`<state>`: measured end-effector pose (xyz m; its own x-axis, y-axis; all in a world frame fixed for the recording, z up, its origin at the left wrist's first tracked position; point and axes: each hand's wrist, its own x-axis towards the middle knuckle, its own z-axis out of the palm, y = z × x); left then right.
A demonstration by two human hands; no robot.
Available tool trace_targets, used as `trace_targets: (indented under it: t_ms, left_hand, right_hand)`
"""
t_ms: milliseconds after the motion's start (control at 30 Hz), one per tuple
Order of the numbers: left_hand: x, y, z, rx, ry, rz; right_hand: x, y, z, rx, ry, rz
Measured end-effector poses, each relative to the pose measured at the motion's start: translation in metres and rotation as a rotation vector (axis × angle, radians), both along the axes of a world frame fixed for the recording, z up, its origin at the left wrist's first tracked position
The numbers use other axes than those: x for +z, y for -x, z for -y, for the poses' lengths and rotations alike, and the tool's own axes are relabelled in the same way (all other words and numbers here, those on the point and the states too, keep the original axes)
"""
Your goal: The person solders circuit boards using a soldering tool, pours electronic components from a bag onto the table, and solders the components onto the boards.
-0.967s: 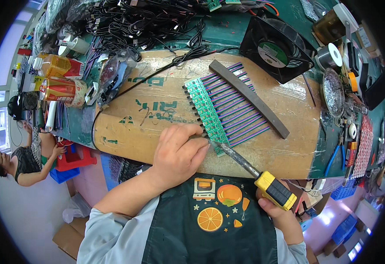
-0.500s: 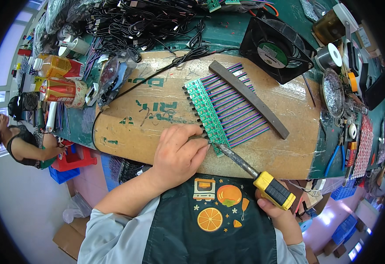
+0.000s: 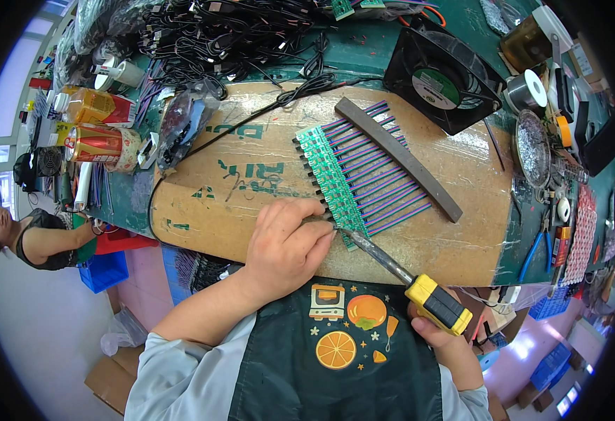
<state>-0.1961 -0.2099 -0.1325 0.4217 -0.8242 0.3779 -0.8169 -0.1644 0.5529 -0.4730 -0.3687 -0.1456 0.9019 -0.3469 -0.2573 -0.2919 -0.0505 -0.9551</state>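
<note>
Right fingers (image 3: pixel 422 325) gripping soldering iron (image 3: pixel 420 284), apparently soldering circuit boards (image 3: pixel 327 172); left fingers (image 3: pixel 314 235) curling alongside, hold unclear. Next move probably requiring steady contact.

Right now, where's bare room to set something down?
The brown board is bare between the black cord and left hand, and right of the curved gray bar, short of the fan. It's crowded around the green circuit boards and under black cables.
</note>
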Motion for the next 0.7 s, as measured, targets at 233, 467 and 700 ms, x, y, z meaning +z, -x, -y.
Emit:
trace_targets:
  t_ms: [233,467,700]
  left_hand:
    - [0.006,-0.001,-0.004,0.011,0.016,-0.036]
    - [0.044,-0.063,-0.048,0.262,0.174,0.2]
    - [0.059,-0.134,-0.089,0.438,-0.252,0.224]
  right_hand:
    - [-0.001,0.01,-0.001,-0.192,-0.205,0.066]
    - [0.006,0.003,0.01,-0.438,-0.457,0.317]
    - [0.006,-0.015,0.022,-0.527,-0.503,0.393]
